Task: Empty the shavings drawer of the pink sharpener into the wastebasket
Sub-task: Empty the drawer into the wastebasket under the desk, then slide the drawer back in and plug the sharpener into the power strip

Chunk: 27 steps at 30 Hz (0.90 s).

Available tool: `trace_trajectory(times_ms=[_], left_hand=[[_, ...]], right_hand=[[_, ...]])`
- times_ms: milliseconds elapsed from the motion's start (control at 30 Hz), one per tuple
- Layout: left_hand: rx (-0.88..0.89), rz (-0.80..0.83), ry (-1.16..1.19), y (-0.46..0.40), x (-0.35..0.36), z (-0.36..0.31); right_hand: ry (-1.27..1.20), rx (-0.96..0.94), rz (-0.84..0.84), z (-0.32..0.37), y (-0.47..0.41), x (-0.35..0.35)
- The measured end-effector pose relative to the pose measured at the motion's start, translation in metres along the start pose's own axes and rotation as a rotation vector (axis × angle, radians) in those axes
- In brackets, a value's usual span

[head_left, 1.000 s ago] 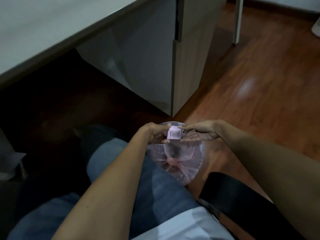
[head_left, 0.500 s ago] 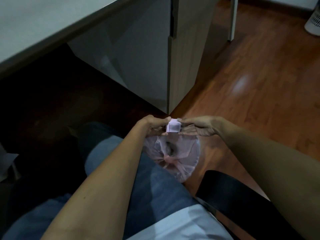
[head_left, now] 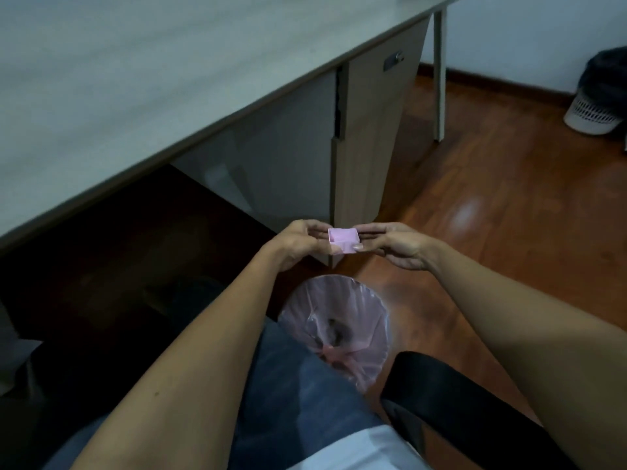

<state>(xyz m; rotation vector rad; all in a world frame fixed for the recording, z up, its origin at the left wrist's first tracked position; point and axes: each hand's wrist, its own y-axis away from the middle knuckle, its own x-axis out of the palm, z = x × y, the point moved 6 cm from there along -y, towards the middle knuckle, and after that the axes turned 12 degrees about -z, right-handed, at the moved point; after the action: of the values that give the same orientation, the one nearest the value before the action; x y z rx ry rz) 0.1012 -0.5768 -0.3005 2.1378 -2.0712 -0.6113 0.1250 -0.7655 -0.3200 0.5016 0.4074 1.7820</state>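
1. Drawer (head_left: 343, 239): small pink open box, mouth turned up toward the camera, long axis running left to right between the two hands. Inside looks bare pink; fine contents cannot be made out.
2. Left hand (head_left: 298, 243): fingertips pinching the drawer's left end.
3. Right hand (head_left: 395, 244): thumb and fingers pinching the drawer's right end; thumb tip lies on the near right corner.
4. Wastebasket (head_left: 334, 329): on the floor near the drawer, nearer the camera than it and not under it; lined with a pink bag; dark bits at the bottom, blurred. Near rim hidden by a jeans-clad knee (head_left: 298, 385).
5. Armrest (head_left: 451, 395): black, just right of the wastebasket, cut off below.
6. Desk (head_left: 142, 79): pale top, edge running diagonally, cabinet below.
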Motion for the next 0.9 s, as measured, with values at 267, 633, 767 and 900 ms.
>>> trace_trajectory(times_ms=[267, 633, 767, 900], left_hand=[[0.255, -0.014, -0.057, 0.016, -0.012, -0.102], [0.607, -0.111, -0.125, 0.072, -0.030, -0.250], [0.647, -0.145, -0.070, 0.093, -0.057, -0.288], [0.672, -0.220, -0.044, 0.110, -0.098, -0.308]], right_hand=[[0.009, -0.247, -0.017, 0.102, 0.040, -0.008], [-0.106, -0.462, 0.071, 0.236, 0.114, -0.002], [-0.093, -0.537, 0.101, 0.283, 0.134, 0.025], [-0.078, -0.580, 0.164, 0.317, 0.143, 0.065]])
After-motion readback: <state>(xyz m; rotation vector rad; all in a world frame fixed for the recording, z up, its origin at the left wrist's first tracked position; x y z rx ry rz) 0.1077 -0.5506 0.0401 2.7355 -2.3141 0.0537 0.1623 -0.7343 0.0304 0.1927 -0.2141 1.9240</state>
